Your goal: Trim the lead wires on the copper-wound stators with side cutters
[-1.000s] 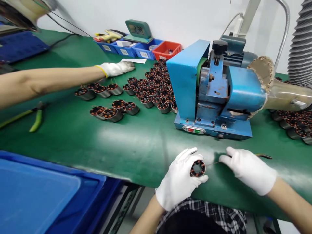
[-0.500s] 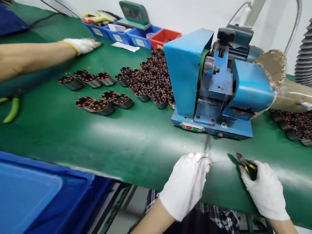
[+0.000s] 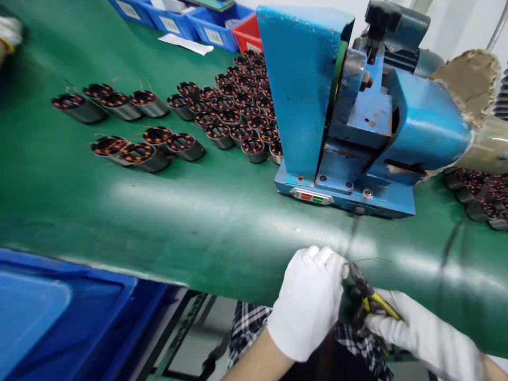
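My left hand [image 3: 307, 301], in a white glove, is closed at the near edge of the green table [image 3: 198, 211]; what it grips is hidden under the fingers, with thin wires sticking out at its right side. My right hand [image 3: 416, 333], also gloved, grips yellow-handled cutters [image 3: 367, 293] whose jaws point up-left and touch the wires beside my left hand.
A blue bench machine [image 3: 349, 121] stands just behind my hands. Several copper-wound stators [image 3: 238, 116] lie in rows to its left, more [image 3: 482, 196] at the far right. Blue and red bins [image 3: 222, 26] line the back. A blue crate [image 3: 59, 317] sits at lower left.
The view has tilted down and closer. My right hand brought the cutters left to the wires at my left hand. The other person's arm has left the view, but for a gloved fingertip at the top-left edge.
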